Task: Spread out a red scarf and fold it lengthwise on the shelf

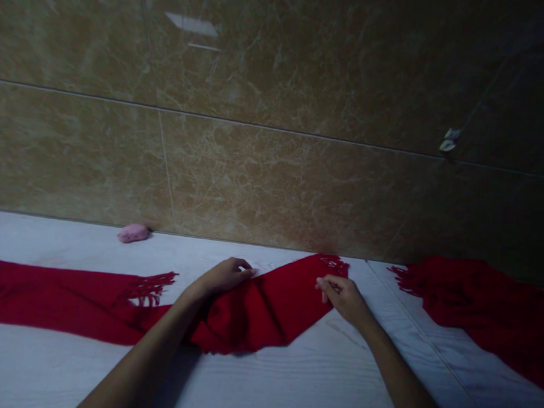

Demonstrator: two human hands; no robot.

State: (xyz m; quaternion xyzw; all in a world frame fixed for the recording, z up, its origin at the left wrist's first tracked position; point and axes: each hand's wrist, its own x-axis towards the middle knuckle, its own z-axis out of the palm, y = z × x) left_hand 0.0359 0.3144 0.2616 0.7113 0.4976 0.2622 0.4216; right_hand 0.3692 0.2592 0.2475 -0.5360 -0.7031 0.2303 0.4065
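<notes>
A red scarf (pixel 272 306) with fringed ends lies on the white wood-grain surface, creased and bunched near its middle. At the scarf's upper edge, my left hand (pixel 226 276) rests with its fingers loosely bent and a gap between thumb and fingers. My right hand (pixel 345 298) is over the right end of the scarf, just below its fringe, with curled fingers drawn together. Whether cloth is caught in those fingers cannot be made out. To the left, red cloth with a fringed end (pixel 151 289) stretches out of view; my left forearm hides part of it.
Another red fringed cloth (pixel 475 303) lies crumpled at the right. A small pink object (pixel 133 233) sits against the base of the brown marbled tile wall (pixel 264 179). Two small white pieces (pixel 449 140) show on the wall, and a seam (pixel 420 331) crosses the white surface.
</notes>
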